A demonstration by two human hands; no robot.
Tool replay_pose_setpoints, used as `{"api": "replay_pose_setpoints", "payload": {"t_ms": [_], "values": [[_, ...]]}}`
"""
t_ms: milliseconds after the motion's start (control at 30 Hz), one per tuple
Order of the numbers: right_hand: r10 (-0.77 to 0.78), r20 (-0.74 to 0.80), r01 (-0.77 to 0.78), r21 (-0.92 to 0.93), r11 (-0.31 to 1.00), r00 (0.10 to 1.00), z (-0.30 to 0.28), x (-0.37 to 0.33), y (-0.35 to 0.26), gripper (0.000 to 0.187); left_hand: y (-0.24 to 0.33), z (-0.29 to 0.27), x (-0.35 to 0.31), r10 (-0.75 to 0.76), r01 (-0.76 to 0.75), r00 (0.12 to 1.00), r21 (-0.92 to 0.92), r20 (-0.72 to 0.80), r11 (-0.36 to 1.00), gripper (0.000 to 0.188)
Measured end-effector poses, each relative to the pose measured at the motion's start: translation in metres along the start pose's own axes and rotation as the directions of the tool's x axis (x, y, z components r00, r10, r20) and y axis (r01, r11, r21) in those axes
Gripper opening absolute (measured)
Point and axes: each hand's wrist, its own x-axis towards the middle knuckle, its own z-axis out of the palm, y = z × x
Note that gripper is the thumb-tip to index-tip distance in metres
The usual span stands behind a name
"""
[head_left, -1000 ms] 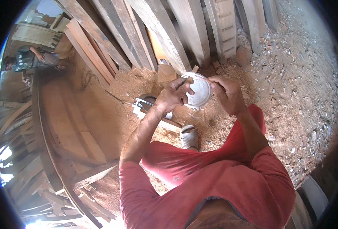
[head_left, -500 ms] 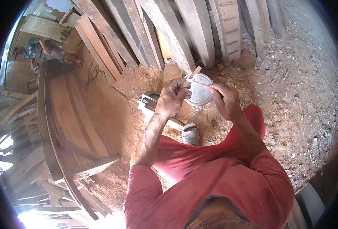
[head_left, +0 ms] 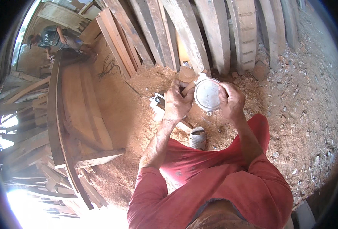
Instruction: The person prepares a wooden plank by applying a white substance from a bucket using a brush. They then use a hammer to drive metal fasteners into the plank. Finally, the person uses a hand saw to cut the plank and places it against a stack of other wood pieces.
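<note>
My left hand [head_left: 178,102] is closed around a short piece of wood [head_left: 190,85], which slants up and to the right. A white smear or coating shows near the wood's upper end. Just beyond and between my hands is a round white container [head_left: 207,94] with a pale, mottled face. My right hand [head_left: 232,101] is at its right side, thumb and fingers pinched together in front of its rim. The thin stick seen in this hand a moment earlier is now mostly hidden by the fingers and hard to make out against the white.
A white-and-dark tool or frame [head_left: 157,102] lies left of my sandalled foot [head_left: 197,138]. Timber beams [head_left: 188,38] lean ahead; a curved wooden structure [head_left: 86,114] stands left. Another person [head_left: 52,38] is at the far left. Sawdust and chips [head_left: 287,110] cover the ground.
The view has shifted, so the scene sits further right. My left hand's wood has tilted lower beside the white container, and my right hand's fingers have come closer over its right rim.
</note>
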Motion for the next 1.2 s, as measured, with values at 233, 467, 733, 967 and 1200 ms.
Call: {"api": "replay_pose_setpoints", "payload": {"t_ms": [233, 467, 733, 967, 1200], "values": [[-0.047, 0.178, 0.037, 0.059, 0.998, 0.983, 0.007, 0.002, -0.016, 0.011, 0.001, -0.008, -0.010, 0.001, 0.007, 0.992, 0.062, -0.123, 0.998, 0.022], [0.149, 0.274, -0.174, 0.069, 0.982, 0.950, 0.025, -0.006, -0.002, 0.009, -0.020, -0.004, -0.013, 0.165, -0.161, 0.967, 0.037, -0.193, 0.986, 0.020], [-0.063, 0.233, 0.038, 0.112, 0.993, 0.970, 0.011, 0.022, -0.045, 0.013, -0.023, -0.006, -0.013, 0.281, -0.266, 0.910, 0.088, -0.306, 0.960, 0.018], [0.000, 0.140, 0.001, -0.006, 1.000, 0.990, 0.027, 0.023, -0.021, 0.015, -0.039, -0.020, -0.018, 0.404, -0.362, 0.855, 0.186, -0.324, 0.914, 0.019], [0.050, 0.259, -0.124, 0.279, 0.952, 0.965, 0.024, 0.016, -0.023, 0.022, -0.053, -0.018, -0.018, 0.069, -0.155, 0.974, -0.408, -0.217, 0.900, 0.018]]}}
